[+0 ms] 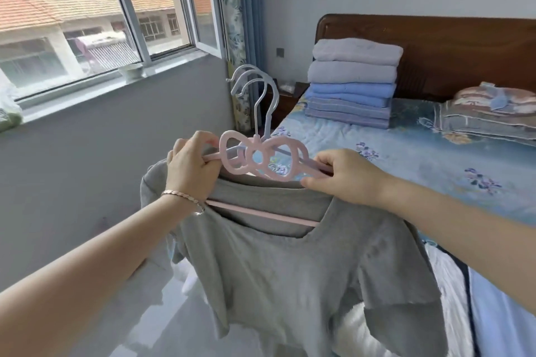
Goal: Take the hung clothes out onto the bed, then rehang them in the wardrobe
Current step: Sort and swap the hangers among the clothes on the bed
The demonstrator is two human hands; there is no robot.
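Head view, item held: grey T-shirt point(290, 264) on a pink hanger point(261, 161) with a bow-shaped centre, raised in the air beside the bed point(391, 153), several pale hooks point(255, 87) bunched above it. Left hand point(191, 168) closed around the hanger's left arm, bracelet point(182, 197) at the wrist; right hand point(342, 177) pinching the right arm. Background: folded bedding stack point(352, 81) against a dark wooden headboard point(464, 58), window point(87, 17) at left.

1. The T-shirt point(293, 264) is plain grey.
2. The hanger point(262, 161) is pale pink, with pale blue hooks.
3. The bed cover point(391, 153) is light blue with flowers.
4. The folded stack point(352, 81), far right, goes from grey down to blue stripes.
5. The headboard point(464, 49) is dark brown.
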